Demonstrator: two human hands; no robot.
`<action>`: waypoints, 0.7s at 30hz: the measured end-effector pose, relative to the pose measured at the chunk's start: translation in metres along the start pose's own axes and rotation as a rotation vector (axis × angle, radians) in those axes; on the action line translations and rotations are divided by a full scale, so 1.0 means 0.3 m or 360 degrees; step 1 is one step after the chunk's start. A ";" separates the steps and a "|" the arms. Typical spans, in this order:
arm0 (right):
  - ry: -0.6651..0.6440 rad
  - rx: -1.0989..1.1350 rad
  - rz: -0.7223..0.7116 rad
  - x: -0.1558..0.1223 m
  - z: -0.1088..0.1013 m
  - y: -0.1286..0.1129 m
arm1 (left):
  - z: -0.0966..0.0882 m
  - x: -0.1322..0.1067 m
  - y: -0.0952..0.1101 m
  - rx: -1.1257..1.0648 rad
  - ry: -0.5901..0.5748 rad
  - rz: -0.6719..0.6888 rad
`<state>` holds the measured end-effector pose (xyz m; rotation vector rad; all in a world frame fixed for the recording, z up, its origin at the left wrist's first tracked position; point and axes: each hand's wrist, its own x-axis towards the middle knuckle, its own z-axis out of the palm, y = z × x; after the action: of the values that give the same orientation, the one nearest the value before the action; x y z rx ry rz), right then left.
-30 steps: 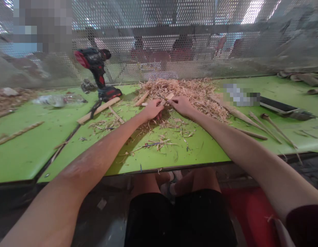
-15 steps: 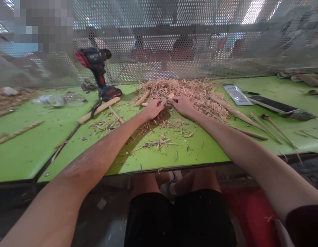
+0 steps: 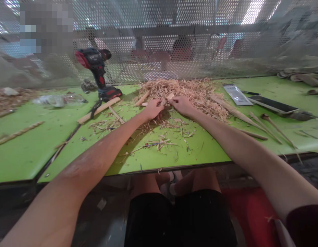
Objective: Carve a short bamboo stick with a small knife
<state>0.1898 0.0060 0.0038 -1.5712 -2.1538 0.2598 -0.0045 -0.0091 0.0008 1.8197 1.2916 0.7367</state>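
Observation:
My left hand [image 3: 154, 109] is closed around a short pale piece of wood [image 3: 170, 96], whose end sticks out beyond the fingers. Right beside it, my right hand [image 3: 184, 105] is closed in a pinch at the wood. A thin dark blade-like tool, clear at the right fingers earlier, is now mostly hidden between the hands. Behind them spreads a large heap of wood shavings [image 3: 182, 85], and loose curls lie under the wrists.
Left stands a red-black cordless drill [image 3: 98, 73] beside a wooden strip [image 3: 102, 109]. To the right are a long wooden piece [image 3: 237, 111], a phone [image 3: 273, 104] and a silver packet [image 3: 237, 94]. A perforated metal screen [image 3: 159, 41] rises behind the green tabletop [image 3: 200, 151].
The thin dark blade at the right fingers has shifted and shows less than before. Both hands stay at nearly the same spot with the wood between them.

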 end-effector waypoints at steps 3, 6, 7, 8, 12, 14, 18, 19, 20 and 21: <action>-0.0006 -0.0023 -0.0023 0.008 0.005 0.010 | 0.000 -0.001 0.002 0.0008 0.0000 -0.0004; 0.0016 -0.0048 0.0001 0.011 0.008 0.012 | 0.001 -0.006 0.009 0.0006 0.0010 -0.0026; 0.0013 -0.0043 -0.0006 0.011 0.008 0.012 | 0.001 -0.007 0.011 0.0005 0.0011 -0.0026; 0.0003 -0.0032 -0.0017 0.011 0.007 0.012 | 0.001 -0.008 0.012 0.0006 0.0012 -0.0025; -0.0044 -0.0012 -0.0051 0.011 0.004 0.013 | 0.001 -0.002 0.002 0.0012 0.0002 -0.0015; -0.0045 -0.0029 -0.0041 0.010 0.003 0.014 | 0.001 0.002 -0.005 0.0006 -0.0005 -0.0005; -0.0051 -0.0032 -0.0032 0.006 0.000 0.008 | 0.001 0.003 -0.009 -0.0012 -0.0008 0.0008; -0.0053 -0.0028 -0.0035 0.004 -0.001 0.004 | 0.001 0.003 -0.008 -0.0017 -0.0008 0.0009; -0.0054 -0.0026 -0.0034 0.002 -0.002 0.001 | 0.000 0.002 -0.007 -0.0020 -0.0009 0.0009; -0.0046 -0.0031 -0.0023 0.000 -0.003 -0.003 | 0.000 0.002 -0.006 -0.0019 -0.0009 0.0007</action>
<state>0.1893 0.0056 0.0049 -1.5714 -2.1947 0.2591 -0.0052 -0.0083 -0.0008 1.8143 1.2772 0.7397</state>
